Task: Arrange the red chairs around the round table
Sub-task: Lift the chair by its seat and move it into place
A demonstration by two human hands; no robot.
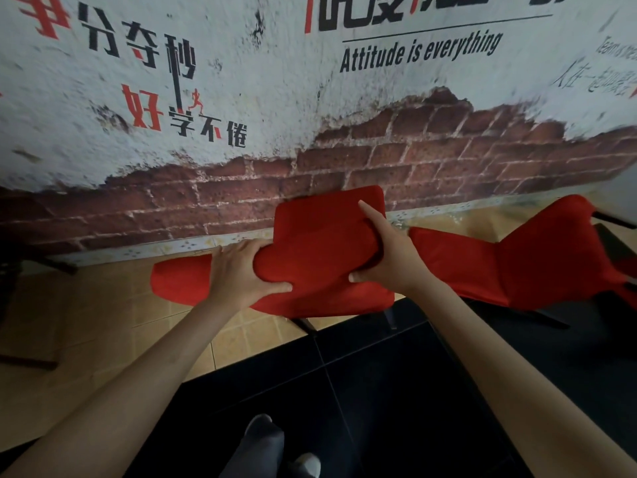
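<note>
Two hands hold a red chair by the wall.

The left hand (241, 270) and right hand (382, 257) curl round the red chair (320, 257) back, just under the brick wall (241, 188). Another chair (534, 260) sits right. No round table shows.

Office break room; slogan mural wall (241, 81), tiled floor (86, 322), red chairs (517, 263)

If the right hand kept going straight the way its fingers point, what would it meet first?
The right hand grips the red chair backrest, fingers pointing up and away. Past the backrest, probably the brick-pattern wall comes next; depth is unclear.
</note>
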